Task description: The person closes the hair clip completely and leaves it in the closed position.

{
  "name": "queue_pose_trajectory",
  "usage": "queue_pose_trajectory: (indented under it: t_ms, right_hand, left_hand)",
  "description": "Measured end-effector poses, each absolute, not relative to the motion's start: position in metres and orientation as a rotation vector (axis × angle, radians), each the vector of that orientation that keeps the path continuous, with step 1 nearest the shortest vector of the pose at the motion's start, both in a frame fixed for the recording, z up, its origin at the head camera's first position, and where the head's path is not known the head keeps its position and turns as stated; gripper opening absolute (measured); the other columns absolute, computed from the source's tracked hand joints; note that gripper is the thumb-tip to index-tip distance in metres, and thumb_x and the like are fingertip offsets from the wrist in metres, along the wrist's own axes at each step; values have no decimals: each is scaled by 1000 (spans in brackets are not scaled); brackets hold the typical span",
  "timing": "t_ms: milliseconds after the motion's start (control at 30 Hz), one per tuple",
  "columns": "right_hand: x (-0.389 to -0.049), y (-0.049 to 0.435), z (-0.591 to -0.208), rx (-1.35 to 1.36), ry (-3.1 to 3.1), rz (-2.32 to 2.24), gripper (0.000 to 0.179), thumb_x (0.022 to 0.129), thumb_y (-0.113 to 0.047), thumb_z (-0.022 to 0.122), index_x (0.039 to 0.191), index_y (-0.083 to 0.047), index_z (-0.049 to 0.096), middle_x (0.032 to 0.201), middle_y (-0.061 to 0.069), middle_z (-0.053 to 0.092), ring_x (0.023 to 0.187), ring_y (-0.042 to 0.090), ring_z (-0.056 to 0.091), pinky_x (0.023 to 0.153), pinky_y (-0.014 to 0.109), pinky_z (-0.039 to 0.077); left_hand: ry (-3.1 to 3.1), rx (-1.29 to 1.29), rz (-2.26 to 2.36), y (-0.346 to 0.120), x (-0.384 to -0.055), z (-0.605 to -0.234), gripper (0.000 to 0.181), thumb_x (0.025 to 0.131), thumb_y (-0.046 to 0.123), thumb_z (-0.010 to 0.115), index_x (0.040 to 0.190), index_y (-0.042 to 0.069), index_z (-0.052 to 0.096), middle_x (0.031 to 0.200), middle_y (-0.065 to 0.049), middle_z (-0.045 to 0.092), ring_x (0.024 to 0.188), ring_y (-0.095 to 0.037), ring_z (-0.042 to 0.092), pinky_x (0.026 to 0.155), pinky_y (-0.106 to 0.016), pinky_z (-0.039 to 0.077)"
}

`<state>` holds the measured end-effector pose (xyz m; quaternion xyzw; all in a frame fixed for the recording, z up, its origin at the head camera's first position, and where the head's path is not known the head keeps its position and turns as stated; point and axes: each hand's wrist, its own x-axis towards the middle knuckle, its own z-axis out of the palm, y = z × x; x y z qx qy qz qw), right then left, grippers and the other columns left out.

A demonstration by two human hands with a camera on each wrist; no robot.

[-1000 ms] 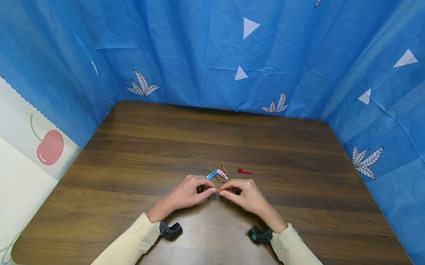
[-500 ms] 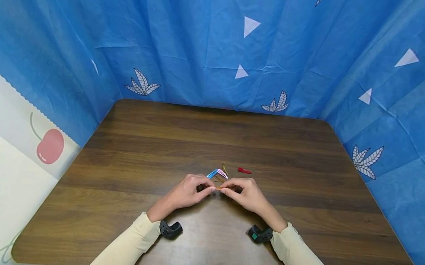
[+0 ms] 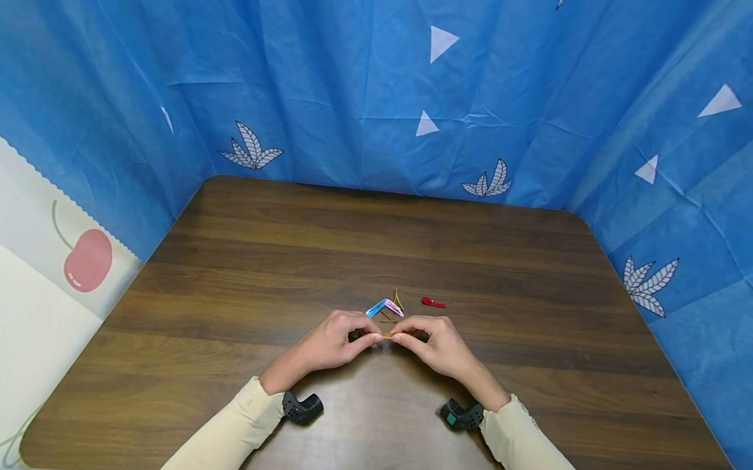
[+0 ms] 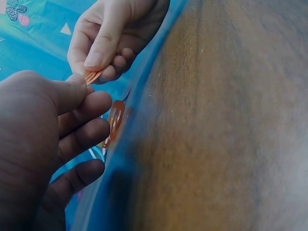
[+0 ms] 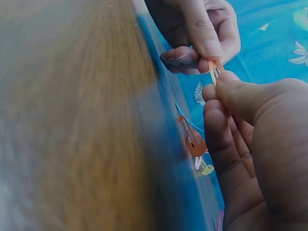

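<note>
An orange snap hair clip [image 3: 387,336] spans the small gap between my two hands, low over the table's near middle. My left hand [image 3: 337,342] pinches one end between thumb and forefinger. The other end is pinched by the thumb and forefinger of my right hand [image 3: 437,344]. In the right wrist view the held clip [image 5: 215,70] shows its long slots; fingertips cover both ends. Just beyond my fingers, a second orange clip [image 5: 195,143] rests on the table. Near it lie a blue clip [image 3: 376,308], a pink clip [image 3: 394,306] and a yellow clip [image 3: 399,300].
A red clip [image 3: 433,303] lies apart, to the right of the others. The wooden table [image 3: 376,242] extends to a blue curtain [image 3: 332,86] at the back and right. A pale cloth with a cherry print [image 3: 88,259] hangs at the left.
The held clip has turned from slanting to nearly level, and my right fingertips have shifted slightly right and up. The clips on the table have stayed in place.
</note>
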<state>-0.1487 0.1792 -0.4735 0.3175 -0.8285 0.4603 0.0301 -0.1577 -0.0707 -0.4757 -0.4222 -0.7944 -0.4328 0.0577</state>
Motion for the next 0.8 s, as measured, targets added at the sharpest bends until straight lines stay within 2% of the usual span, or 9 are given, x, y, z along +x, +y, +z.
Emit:
queue_pose_trajectory:
  t_ms: [267,567,800]
  right_hand:
    - [-150,181,-474,1008,-2579,1428,7,96,-16,74,99,-21,78,93,1,77,79,5,67,70,24,56]
    - [-151,184,-476,1049,-2563,1426,8,96,-16,74,98,-22,78,93,-6,76,79,3,66,68,24,55]
    - [-151,183,-474,1052,-2568,1447,8,96,-16,73,98,-21,78,93,-2,77,80,5,66,70,25,56]
  left_hand:
    - [-2393,-1316,-1305,-71,-158,-476,10,100,17,70,95,11,76,86,6,74,76,0,59,67,-21,50]
    - [-2396,-1329,-1288,-70,-158,-477,7,99,14,70,95,11,76,88,4,74,80,-1,61,70,-24,52]
    - [-2388,-1317,-1291,-69,-159,-477,7,97,9,71,93,11,75,85,5,73,76,-2,59,67,-23,51]
